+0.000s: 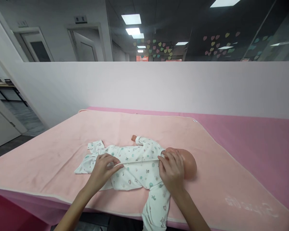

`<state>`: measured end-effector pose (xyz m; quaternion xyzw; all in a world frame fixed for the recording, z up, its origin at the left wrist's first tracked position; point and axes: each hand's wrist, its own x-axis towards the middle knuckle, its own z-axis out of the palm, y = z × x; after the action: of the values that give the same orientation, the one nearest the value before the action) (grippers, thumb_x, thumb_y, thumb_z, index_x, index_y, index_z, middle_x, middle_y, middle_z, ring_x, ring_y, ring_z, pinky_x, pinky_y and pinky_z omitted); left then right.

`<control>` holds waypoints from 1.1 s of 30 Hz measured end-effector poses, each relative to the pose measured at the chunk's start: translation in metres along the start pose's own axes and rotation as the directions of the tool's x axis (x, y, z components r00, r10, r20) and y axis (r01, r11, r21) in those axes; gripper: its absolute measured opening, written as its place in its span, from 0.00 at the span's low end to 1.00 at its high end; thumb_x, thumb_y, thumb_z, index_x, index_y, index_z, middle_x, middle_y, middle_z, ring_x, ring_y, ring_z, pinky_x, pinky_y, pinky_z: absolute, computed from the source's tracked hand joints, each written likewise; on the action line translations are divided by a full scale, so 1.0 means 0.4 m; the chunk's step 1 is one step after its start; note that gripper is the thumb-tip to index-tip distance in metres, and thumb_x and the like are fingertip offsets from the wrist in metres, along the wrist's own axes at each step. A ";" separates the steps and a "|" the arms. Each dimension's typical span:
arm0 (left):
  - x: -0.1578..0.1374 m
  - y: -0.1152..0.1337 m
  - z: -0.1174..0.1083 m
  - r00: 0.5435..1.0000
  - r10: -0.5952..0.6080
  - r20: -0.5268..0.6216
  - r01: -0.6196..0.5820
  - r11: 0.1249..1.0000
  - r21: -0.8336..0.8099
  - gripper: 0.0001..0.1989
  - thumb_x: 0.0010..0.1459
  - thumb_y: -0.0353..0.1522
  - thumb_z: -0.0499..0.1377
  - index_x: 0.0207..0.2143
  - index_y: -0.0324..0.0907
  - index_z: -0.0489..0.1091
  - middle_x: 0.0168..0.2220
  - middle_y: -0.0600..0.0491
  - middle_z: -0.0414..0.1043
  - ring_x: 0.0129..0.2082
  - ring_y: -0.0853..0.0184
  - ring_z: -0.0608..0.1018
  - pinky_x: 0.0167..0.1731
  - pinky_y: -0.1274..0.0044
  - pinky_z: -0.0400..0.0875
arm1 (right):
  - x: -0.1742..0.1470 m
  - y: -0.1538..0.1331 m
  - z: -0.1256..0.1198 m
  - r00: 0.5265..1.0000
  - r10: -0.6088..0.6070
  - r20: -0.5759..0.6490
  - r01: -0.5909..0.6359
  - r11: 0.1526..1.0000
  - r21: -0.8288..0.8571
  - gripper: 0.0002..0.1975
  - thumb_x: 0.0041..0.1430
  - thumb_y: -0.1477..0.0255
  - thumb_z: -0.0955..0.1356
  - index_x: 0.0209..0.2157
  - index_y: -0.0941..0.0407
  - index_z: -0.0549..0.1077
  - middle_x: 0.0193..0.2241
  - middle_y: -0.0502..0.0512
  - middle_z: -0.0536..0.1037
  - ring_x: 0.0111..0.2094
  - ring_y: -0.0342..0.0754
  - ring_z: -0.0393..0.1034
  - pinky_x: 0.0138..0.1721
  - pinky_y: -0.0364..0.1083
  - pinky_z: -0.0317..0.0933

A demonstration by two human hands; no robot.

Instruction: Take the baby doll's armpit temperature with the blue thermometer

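Note:
A baby doll [189,162] lies on its back, its head to the right, dressed in a white patterned onesie [135,175]. My left hand [106,168] is closed in a pinch on the front edge of the onesie near the doll's lower body. At the neck end, my right hand [172,170] pinches the same edge, partly covering the doll's face. Between both hands the edge runs nearly straight. One sleeve hangs over the bed's near side; from the far sleeve a small doll hand [134,138] sticks out.
A peach blanket [219,179] covers a pink surface [260,147]. Behind it stands a low white partition [159,86] with dark glass above. At the left are a door [2,122] and a dark-legged table [11,88].

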<state>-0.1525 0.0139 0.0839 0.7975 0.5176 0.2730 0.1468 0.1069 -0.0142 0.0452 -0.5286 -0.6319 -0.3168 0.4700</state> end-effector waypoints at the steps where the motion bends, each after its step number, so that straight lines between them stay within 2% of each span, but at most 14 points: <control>1: 0.012 -0.011 0.012 1.000 0.000 -0.016 0.001 0.999 0.039 0.15 0.52 0.45 0.56 0.25 0.45 0.70 0.28 0.55 0.71 0.34 0.64 0.69 0.43 0.70 0.58 | 0.004 0.001 0.008 0.999 0.005 0.034 -0.004 0.999 -0.049 0.07 0.52 0.80 0.64 0.28 0.56 0.73 0.34 0.55 0.76 0.42 0.50 0.67 0.52 0.56 0.55; 5: 0.030 -0.047 0.067 0.997 0.021 -0.069 -0.015 0.996 0.083 0.15 0.53 0.45 0.55 0.26 0.44 0.70 0.29 0.54 0.71 0.35 0.63 0.70 0.43 0.69 0.58 | 0.014 0.008 0.025 0.975 0.041 0.219 -0.002 0.984 -0.177 0.09 0.54 0.79 0.63 0.24 0.57 0.72 0.39 0.57 0.75 0.47 0.54 0.63 0.54 0.64 0.47; 8: 0.025 -0.064 0.081 0.991 0.044 -0.124 -0.032 0.995 0.093 0.13 0.54 0.43 0.54 0.32 0.45 0.70 0.36 0.53 0.72 0.41 0.61 0.69 0.44 0.68 0.58 | 0.014 0.009 0.024 0.950 0.055 0.306 -0.007 0.988 -0.154 0.10 0.54 0.80 0.62 0.26 0.55 0.72 0.40 0.57 0.74 0.47 0.54 0.62 0.54 0.65 0.45; 11: 0.033 -0.067 0.064 0.987 0.039 -0.158 -0.031 0.998 0.053 0.12 0.54 0.40 0.54 0.38 0.46 0.68 0.42 0.53 0.69 0.44 0.61 0.68 0.44 0.69 0.60 | 0.015 0.010 0.019 0.953 0.100 0.288 -0.082 0.994 -0.073 0.11 0.55 0.79 0.61 0.31 0.55 0.73 0.41 0.58 0.74 0.46 0.53 0.63 0.54 0.63 0.46; 15: 0.098 -0.032 0.034 0.952 0.032 -0.303 -0.031 0.999 0.010 0.12 0.55 0.36 0.52 0.42 0.46 0.66 0.44 0.52 0.67 0.46 0.61 0.67 0.46 0.69 0.60 | 0.030 0.039 0.003 0.951 0.256 0.174 -0.263 0.965 0.021 0.11 0.58 0.73 0.60 0.33 0.56 0.74 0.39 0.58 0.74 0.43 0.52 0.65 0.52 0.58 0.51; 18: 0.188 0.014 0.057 0.936 0.072 -0.344 -0.083 0.996 -0.016 0.12 0.57 0.37 0.50 0.42 0.46 0.66 0.45 0.53 0.67 0.47 0.63 0.66 0.47 0.71 0.60 | 0.043 0.099 -0.016 0.880 0.430 0.203 -0.447 0.894 0.041 0.13 0.58 0.67 0.60 0.34 0.57 0.74 0.37 0.58 0.76 0.40 0.52 0.66 0.50 0.57 0.53; 20: 0.252 0.030 0.108 0.950 0.133 -0.282 -0.136 0.991 0.008 0.13 0.59 0.37 0.48 0.43 0.45 0.66 0.46 0.52 0.67 0.48 0.63 0.66 0.50 0.71 0.57 | 0.044 0.151 -0.024 0.788 0.522 0.326 -0.571 0.818 0.070 0.16 0.58 0.64 0.59 0.35 0.56 0.74 0.37 0.58 0.76 0.40 0.52 0.67 0.46 0.54 0.57; 22: 0.306 0.027 0.177 0.977 0.163 -0.140 -0.155 0.986 0.066 0.16 0.60 0.38 0.46 0.47 0.43 0.64 0.50 0.50 0.65 0.51 0.62 0.64 0.52 0.70 0.55 | 0.036 0.201 -0.027 0.703 0.561 0.438 -0.673 0.724 0.152 0.18 0.56 0.60 0.59 0.36 0.56 0.75 0.39 0.57 0.76 0.42 0.52 0.67 0.45 0.52 0.58; 24: 0.339 0.010 0.238 0.985 0.161 0.064 -0.168 0.978 0.127 0.19 0.60 0.39 0.45 0.50 0.43 0.62 0.54 0.48 0.61 0.54 0.60 0.60 0.53 0.66 0.51 | 0.025 0.243 -0.024 0.642 0.573 0.509 -0.752 0.599 0.275 0.19 0.54 0.58 0.62 0.37 0.55 0.75 0.41 0.56 0.75 0.44 0.51 0.66 0.47 0.51 0.58; 25: 0.348 -0.001 0.260 0.980 0.148 0.134 -0.168 0.975 0.147 0.20 0.61 0.40 0.44 0.51 0.44 0.61 0.55 0.49 0.60 0.55 0.59 0.59 0.54 0.65 0.49 | 0.019 0.259 -0.021 0.614 0.580 0.536 -0.784 0.526 0.329 0.19 0.52 0.57 0.63 0.37 0.55 0.75 0.41 0.56 0.75 0.45 0.51 0.66 0.48 0.50 0.57; 26: 0.353 -0.009 0.274 0.978 0.144 0.150 -0.168 0.971 0.167 0.20 0.61 0.41 0.43 0.51 0.45 0.61 0.54 0.49 0.61 0.55 0.60 0.59 0.55 0.63 0.47 | 0.014 0.272 -0.017 0.581 0.588 0.563 -0.813 0.450 0.370 0.19 0.51 0.57 0.64 0.37 0.55 0.75 0.42 0.56 0.75 0.45 0.52 0.66 0.49 0.50 0.57; 29: 0.354 -0.022 0.278 0.983 0.099 0.155 -0.133 0.966 0.224 0.22 0.60 0.45 0.41 0.46 0.47 0.66 0.48 0.49 0.66 0.51 0.58 0.64 0.54 0.60 0.47 | -0.001 0.299 -0.007 0.484 0.597 0.640 -0.870 0.250 0.425 0.20 0.47 0.57 0.67 0.36 0.56 0.76 0.42 0.56 0.76 0.46 0.52 0.67 0.49 0.49 0.58; 31: 0.356 -0.023 0.265 0.982 0.047 0.185 -0.092 0.967 0.239 0.27 0.59 0.48 0.38 0.38 0.45 0.71 0.42 0.48 0.69 0.47 0.56 0.67 0.51 0.60 0.52 | -0.017 0.313 0.002 0.424 0.614 0.666 -0.882 0.114 0.457 0.19 0.46 0.57 0.68 0.35 0.56 0.76 0.41 0.55 0.76 0.45 0.52 0.68 0.48 0.48 0.60; 33: 0.366 -0.025 0.255 0.972 -0.014 0.236 -0.035 0.979 0.203 0.32 0.59 0.49 0.35 0.32 0.41 0.73 0.38 0.46 0.72 0.43 0.56 0.70 0.47 0.64 0.58 | -0.040 0.325 0.015 0.339 0.661 0.669 -0.875 -0.040 0.483 0.19 0.44 0.58 0.69 0.34 0.57 0.76 0.40 0.55 0.77 0.42 0.51 0.70 0.44 0.46 0.63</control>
<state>-0.0541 0.1557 0.0378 0.8380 0.5176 0.1221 0.1226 0.2309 0.0164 0.0157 -0.5419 -0.3325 0.3957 0.6627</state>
